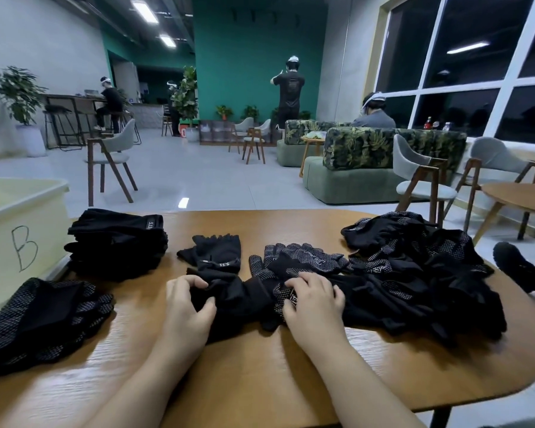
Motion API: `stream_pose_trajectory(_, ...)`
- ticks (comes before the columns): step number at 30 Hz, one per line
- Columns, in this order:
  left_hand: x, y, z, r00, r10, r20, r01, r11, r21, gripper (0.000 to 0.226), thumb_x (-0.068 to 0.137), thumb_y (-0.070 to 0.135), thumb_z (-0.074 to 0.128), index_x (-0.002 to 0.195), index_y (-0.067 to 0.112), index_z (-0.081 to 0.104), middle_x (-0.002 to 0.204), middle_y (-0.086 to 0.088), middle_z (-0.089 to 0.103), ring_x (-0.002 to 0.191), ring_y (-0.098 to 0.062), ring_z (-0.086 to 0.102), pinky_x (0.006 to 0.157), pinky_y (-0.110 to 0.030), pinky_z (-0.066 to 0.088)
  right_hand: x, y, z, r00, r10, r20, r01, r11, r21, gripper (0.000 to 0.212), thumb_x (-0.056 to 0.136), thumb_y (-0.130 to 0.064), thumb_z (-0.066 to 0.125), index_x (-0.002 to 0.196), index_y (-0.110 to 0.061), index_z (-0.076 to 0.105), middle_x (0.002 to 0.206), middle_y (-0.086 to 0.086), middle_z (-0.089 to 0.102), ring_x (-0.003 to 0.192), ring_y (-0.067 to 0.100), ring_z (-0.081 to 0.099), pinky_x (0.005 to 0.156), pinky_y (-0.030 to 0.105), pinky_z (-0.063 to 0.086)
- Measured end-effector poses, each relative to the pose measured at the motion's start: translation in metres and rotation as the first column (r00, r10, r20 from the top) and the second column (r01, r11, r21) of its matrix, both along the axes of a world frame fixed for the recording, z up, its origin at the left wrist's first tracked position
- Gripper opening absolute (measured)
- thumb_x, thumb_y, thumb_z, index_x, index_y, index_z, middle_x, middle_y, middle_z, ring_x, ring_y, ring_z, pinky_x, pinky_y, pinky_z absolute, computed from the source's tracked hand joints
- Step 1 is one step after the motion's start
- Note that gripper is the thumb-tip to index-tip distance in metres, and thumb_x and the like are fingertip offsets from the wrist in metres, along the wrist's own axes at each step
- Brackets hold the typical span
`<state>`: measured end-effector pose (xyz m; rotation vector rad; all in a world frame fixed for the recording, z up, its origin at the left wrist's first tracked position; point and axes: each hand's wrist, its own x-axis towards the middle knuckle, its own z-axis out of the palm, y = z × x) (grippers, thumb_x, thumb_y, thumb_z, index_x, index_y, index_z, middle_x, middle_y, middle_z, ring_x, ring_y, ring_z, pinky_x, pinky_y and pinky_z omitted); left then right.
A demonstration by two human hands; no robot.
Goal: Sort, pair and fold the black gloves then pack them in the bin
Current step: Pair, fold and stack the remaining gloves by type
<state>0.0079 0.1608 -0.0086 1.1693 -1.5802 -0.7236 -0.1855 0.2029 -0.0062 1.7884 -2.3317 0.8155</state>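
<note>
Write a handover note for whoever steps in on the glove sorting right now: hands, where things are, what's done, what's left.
Left hand: fingers curled on a plain black glove at table centre.
Right hand: fingers curled on a dotted glove beside it.
Done, by the look of it: a plain folded stack at back left and a dotted folded stack at front left, both on the table, not in the bin marked B at far left.
Left: the large unsorted pile on the right, one plain glove and one dotted glove lying mid-table, then packing. The bin's inside is not visible.
</note>
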Motion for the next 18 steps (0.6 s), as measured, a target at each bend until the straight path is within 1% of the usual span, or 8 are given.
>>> stream_pose_trajectory(3, 0.003, -0.003, -0.002, 0.998, 0.01, -0.066, -0.009, 1.0, 0.013, 0.035, 0.083, -0.005, 0.054, 0.095, 0.028, 0.05, 0.106, 0.014, 0.041, 0.104, -0.017, 0.049, 0.085, -0.049, 0.052, -0.002, 0.001, 0.001, 1.0, -0.029, 0.008, 0.029, 0.999, 0.035, 0.034, 0.095, -0.029, 0.045, 0.128, -0.034, 0.047, 0.139, -0.012, 0.038, 0.132, 0.012, 0.029, 0.108, 0.035, 0.019)
stream_pose_trajectory(7, 0.007, -0.001, 0.003, 0.982, 0.002, -0.187, -0.006, 1.0, -0.018, 0.044, 0.082, -0.015, 0.047, 0.108, 0.02, 0.048, 0.105, 0.009, 0.05, 0.098, -0.001, 0.052, 0.08, -0.023, 0.044, 0.001, 0.002, 0.001, 0.998, -0.06, -0.007, 0.06, 0.998, 0.016, 0.038, 0.094, -0.019, 0.045, 0.129, -0.033, 0.047, 0.141, -0.01, 0.036, 0.134, 0.013, 0.026, 0.109, 0.035, 0.017)
stream_pose_trajectory(8, 0.01, -0.001, 0.007, 0.97, 0.003, -0.242, -0.001, 1.0, 0.006, 0.046, 0.082, -0.016, 0.046, 0.111, 0.02, 0.047, 0.105, 0.007, 0.052, 0.096, -0.003, 0.054, 0.078, -0.024, 0.046, 0.0, 0.001, 0.001, 0.998, -0.065, -0.008, 0.065, 0.998, 0.008, 0.039, 0.092, -0.017, 0.046, 0.128, -0.033, 0.049, 0.142, -0.009, 0.036, 0.136, 0.013, 0.025, 0.11, 0.037, 0.015)
stream_pose_trajectory(10, 0.026, -0.008, 0.007, 0.957, 0.012, -0.291, 0.012, 0.997, 0.081, 0.054, 0.082, -0.014, 0.047, 0.117, 0.027, 0.045, 0.107, 0.004, 0.054, 0.09, -0.016, 0.057, 0.073, -0.038, 0.051, 0.0, 0.001, 0.001, 0.998, -0.06, -0.018, 0.06, 0.998, -0.002, 0.041, 0.089, -0.014, 0.049, 0.126, -0.032, 0.051, 0.143, -0.008, 0.035, 0.139, 0.014, 0.021, 0.112, 0.04, 0.01)
stream_pose_trajectory(11, 0.036, -0.013, 0.005, 0.965, 0.024, -0.262, 0.004, 0.994, 0.108, 0.057, 0.081, -0.009, 0.051, 0.12, 0.033, 0.044, 0.11, 0.004, 0.055, 0.086, -0.018, 0.058, 0.072, -0.042, 0.05, 0.001, 0.001, 0.001, 0.998, -0.056, -0.027, 0.056, 0.998, -0.009, 0.042, 0.086, -0.012, 0.052, 0.124, -0.031, 0.052, 0.143, -0.007, 0.036, 0.14, 0.015, 0.02, 0.113, 0.043, 0.008)
stream_pose_trajectory(13, 0.054, -0.018, 0.002, 0.997, 0.055, -0.06, -0.048, 0.993, 0.111, 0.066, 0.075, 0.008, 0.061, 0.127, 0.041, 0.04, 0.121, 0.004, 0.052, 0.095, -0.018, 0.057, 0.086, -0.043, 0.046, 0.003, 0.001, 0.0, 0.998, -0.047, -0.031, 0.045, 0.997, -0.061, 0.041, 0.078, -0.008, 0.059, 0.115, -0.027, 0.06, 0.138, -0.003, 0.045, 0.138, 0.02, 0.027, 0.112, 0.049, 0.01)
stream_pose_trajectory(15, 0.059, -0.018, 0.0, 0.976, 0.147, 0.163, -0.158, 0.986, 0.052, 0.066, 0.078, 0.012, 0.068, 0.136, 0.029, 0.042, 0.131, 0.0, 0.041, 0.118, -0.023, 0.046, 0.103, -0.039, 0.034, 0.004, -0.002, -0.003, 0.999, -0.048, -0.019, 0.045, 0.99, -0.137, 0.034, 0.072, -0.01, 0.065, 0.103, -0.023, 0.066, 0.127, 0.0, 0.055, 0.131, 0.024, 0.039, 0.109, 0.053, 0.018)
stream_pose_trajectory(18, 0.055, -0.013, 0.001, 0.937, 0.248, 0.244, -0.201, 0.959, -0.201, 0.038, 0.082, 0.008, 0.068, 0.119, 0.014, 0.061, 0.129, -0.006, 0.048, 0.125, -0.023, 0.042, 0.105, -0.031, 0.028, 0.006, -0.004, -0.004, 0.998, -0.064, 0.002, 0.063, 0.972, -0.228, 0.025, 0.069, -0.021, 0.058, 0.092, -0.023, 0.068, 0.114, -0.001, 0.062, 0.12, 0.024, 0.051, 0.104, 0.053, 0.028)
